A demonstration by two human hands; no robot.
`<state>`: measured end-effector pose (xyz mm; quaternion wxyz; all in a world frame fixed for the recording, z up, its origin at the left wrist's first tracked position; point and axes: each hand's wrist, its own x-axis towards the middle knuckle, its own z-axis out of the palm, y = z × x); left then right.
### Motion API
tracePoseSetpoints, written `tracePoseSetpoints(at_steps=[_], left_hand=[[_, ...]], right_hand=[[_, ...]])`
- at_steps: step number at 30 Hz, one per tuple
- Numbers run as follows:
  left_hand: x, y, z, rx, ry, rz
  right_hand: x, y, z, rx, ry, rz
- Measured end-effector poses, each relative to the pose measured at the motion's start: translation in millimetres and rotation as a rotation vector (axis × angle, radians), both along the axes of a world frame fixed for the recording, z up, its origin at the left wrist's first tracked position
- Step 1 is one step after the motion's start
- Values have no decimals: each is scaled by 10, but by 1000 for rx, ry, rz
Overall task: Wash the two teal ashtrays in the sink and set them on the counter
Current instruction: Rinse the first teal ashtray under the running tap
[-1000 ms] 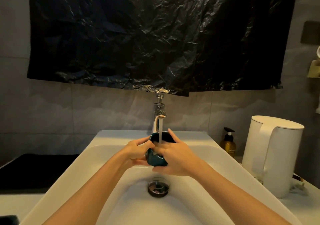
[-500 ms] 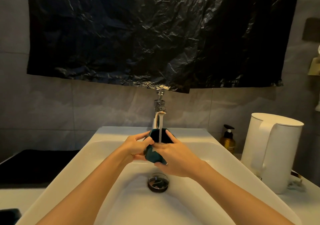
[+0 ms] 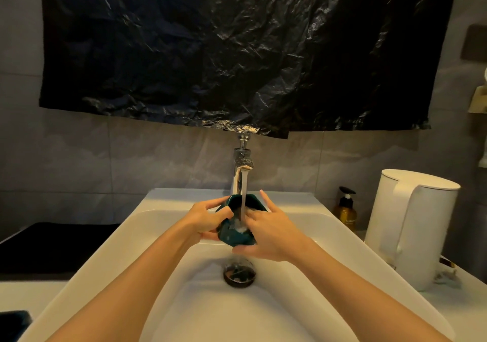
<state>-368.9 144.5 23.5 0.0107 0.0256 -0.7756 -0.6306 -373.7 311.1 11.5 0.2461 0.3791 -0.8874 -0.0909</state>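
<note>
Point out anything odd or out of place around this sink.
A crumpled black plastic sheet covers the wall above the faucet, its lower edge hanging down to the faucet's top. A white kettle stands close beside the wet sink. Nothing looks spilled or broken.

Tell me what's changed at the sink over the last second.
Only small shifts. The right hand has spread its fingers on the teal ashtray, and its index finger now sticks up beside the rim. The water stream now splashes white on the ashtray between the hands. The left hand still grips the left side; nothing was let go. Tap, kettle and soap bottle are unchanged.
</note>
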Motion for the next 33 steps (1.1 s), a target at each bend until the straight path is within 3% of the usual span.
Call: tracePoseSetpoints(at_steps=[3,7,10,16,21,24,33], left_hand=[[-9,7,1,13,34,35],[-10,-21,-21,-38,81,20],[7,-14,-6,-40,90,-25],[-19,-47,18,8,135,23],[-5,-38,9,20,157,24],[6,-59,21,33,153,15],[19,-1,-2,20,110,-30]], right_hand=[[41,21,-18,38,37,-9],[159,-100,-15,-175,-312,91],[132,-112,-68,-286,-398,98],[36,36,-37,-101,-170,-15],[111,-115,-97,-329,-315,82],[73,-47,-99,-323,-341,116],[-13,-38,-78,13,7,146]])
